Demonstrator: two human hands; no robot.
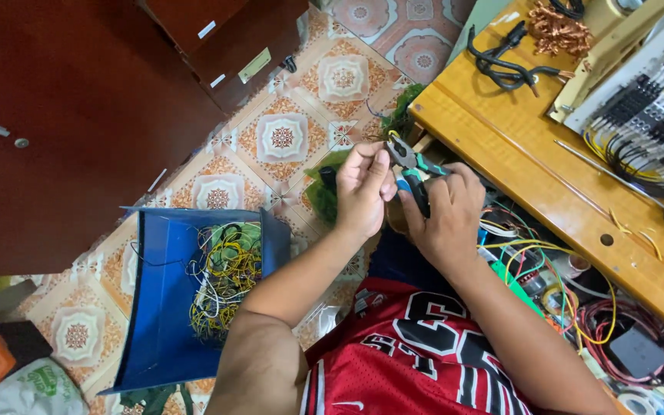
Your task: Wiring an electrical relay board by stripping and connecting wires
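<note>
My right hand (447, 219) grips a pair of pliers (413, 165) with green and black handles, its jaws pointing up and to the left. My left hand (363, 188) is closed beside the pliers' jaws, fingertips pinched at a thin piece I cannot make out. Both hands are raised together over the tiled floor, just off the corner of a wooden table (516, 154). Below them I see my red jersey (416, 353).
An open blue box (155, 307) full of tangled yellow, green and white wires sits on the floor at left. The table holds black cable (505, 69), copper scrap (555, 31) and a wired terminal panel (647, 107). More loose wires (555, 284) lie under the table. Dark red cabinets (78, 115) stand at upper left.
</note>
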